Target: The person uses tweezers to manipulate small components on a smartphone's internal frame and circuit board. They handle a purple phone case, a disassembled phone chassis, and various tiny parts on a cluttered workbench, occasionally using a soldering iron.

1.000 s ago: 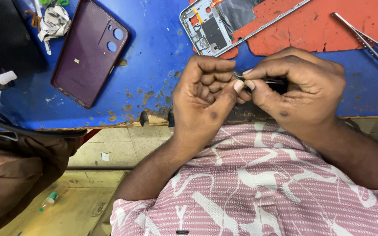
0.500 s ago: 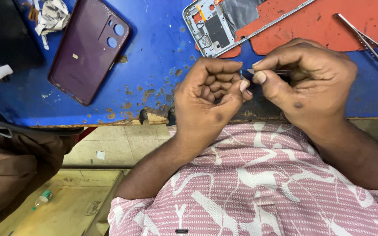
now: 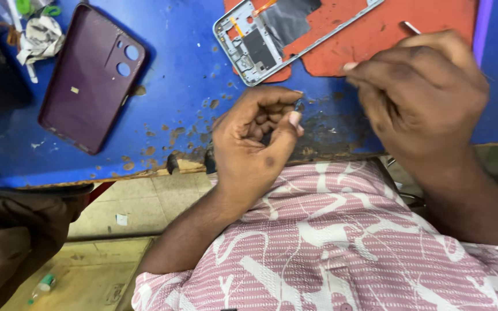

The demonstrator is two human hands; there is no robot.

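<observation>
- Blue worktable, fills the upper frame.
- Red mat, upper right.
- Purple phone back cover, upper left.
- Right hand, right of centre, fingers curled; tweezers emerge above it.
- Left hand, centre, fingertips pinching a tiny dark part.
- Opened phone frame, top centre, on the mat.

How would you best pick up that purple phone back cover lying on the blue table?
Probably by its two long edges, coming from above. The purple back cover lies flat on the blue table, inner side up, with free space along both long sides. It looks thin, so fingers would pinch across its width near the middle.
</observation>
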